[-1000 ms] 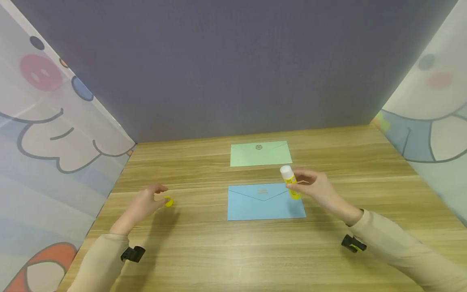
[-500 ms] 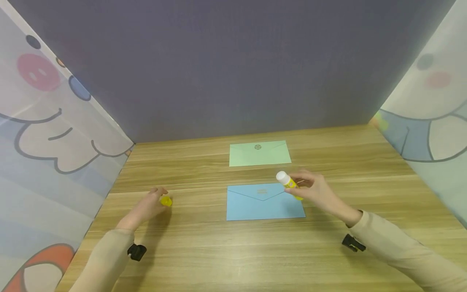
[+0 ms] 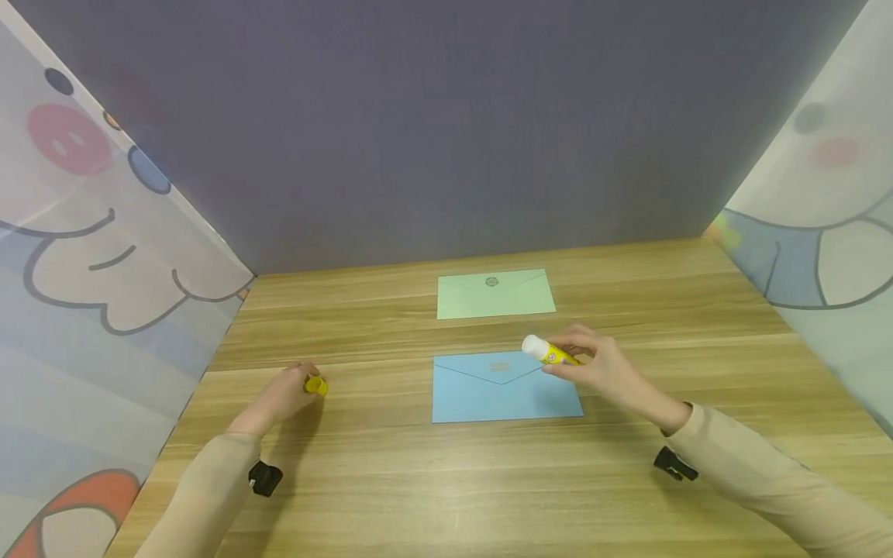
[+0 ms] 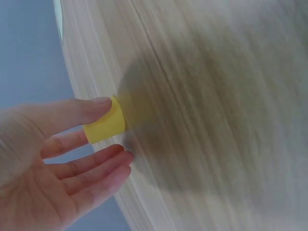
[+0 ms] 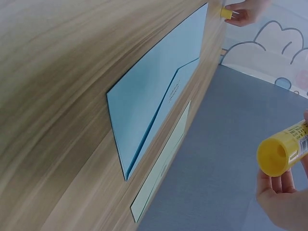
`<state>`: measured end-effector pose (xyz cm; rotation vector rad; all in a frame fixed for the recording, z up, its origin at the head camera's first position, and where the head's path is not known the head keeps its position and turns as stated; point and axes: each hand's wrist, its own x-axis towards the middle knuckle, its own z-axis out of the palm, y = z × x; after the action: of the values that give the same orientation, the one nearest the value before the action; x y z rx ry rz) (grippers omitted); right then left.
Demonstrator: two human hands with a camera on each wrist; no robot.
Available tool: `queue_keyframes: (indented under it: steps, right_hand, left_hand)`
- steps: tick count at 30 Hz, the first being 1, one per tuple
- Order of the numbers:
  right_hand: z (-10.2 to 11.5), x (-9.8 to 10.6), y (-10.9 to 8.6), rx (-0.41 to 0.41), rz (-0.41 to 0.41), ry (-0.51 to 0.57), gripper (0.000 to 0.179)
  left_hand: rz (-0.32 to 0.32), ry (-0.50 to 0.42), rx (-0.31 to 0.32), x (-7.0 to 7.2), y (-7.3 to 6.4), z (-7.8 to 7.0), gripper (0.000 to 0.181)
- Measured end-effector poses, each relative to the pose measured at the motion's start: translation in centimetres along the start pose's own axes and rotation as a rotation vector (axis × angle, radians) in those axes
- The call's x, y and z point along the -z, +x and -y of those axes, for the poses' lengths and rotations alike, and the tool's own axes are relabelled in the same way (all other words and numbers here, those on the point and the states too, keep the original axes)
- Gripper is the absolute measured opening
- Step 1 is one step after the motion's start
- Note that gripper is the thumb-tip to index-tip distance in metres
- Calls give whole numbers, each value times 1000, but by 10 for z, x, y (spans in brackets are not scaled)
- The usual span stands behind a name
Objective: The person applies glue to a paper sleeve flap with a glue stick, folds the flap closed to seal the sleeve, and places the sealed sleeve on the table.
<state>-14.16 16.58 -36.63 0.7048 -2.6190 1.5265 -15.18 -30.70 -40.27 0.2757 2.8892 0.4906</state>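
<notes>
Between thumb and fingers, my left hand (image 3: 281, 395) pinches a yellow glue stick cap (image 3: 316, 385), just above the table at the left. The left wrist view shows the cap (image 4: 108, 126) under the thumb, the other fingers spread below it. My right hand (image 3: 605, 373) holds a yellow glue stick (image 3: 554, 354), tilted with its white end pointing left, above the blue envelope (image 3: 481, 399). In the right wrist view the yellow bottom of the glue stick (image 5: 281, 151) faces the camera. The envelope lies flap side up, closed-looking, partly shaded by the hand.
A pale green envelope (image 3: 463, 300) with a round seal mark lies behind the blue one. The wooden table (image 3: 391, 496) ends at a dark grey panel (image 3: 446, 139) at the back. Cartoon-printed curtains (image 3: 77, 263) stand at both sides.
My left hand has closed on the yellow cap and tipped it so its opening shows. My right hand has tilted the glue stick from nearly upright to leaning far left.
</notes>
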Motion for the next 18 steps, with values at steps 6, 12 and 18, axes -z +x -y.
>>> queue_keyframes:
  steps: [6,12,18]
  right_hand:
    - [-1,0,0,-7,5,0,34]
    - [-1,0,0,-6,19,-16,33]
    - [0,-1,0,-3,28,-12,33]
  left_hand:
    - [-8,11,-12,-2,2,3,21]
    - [-23,-35,-12,-2,4,-1,22]
    - [-58,-85,-56,-3,4,-9,27]
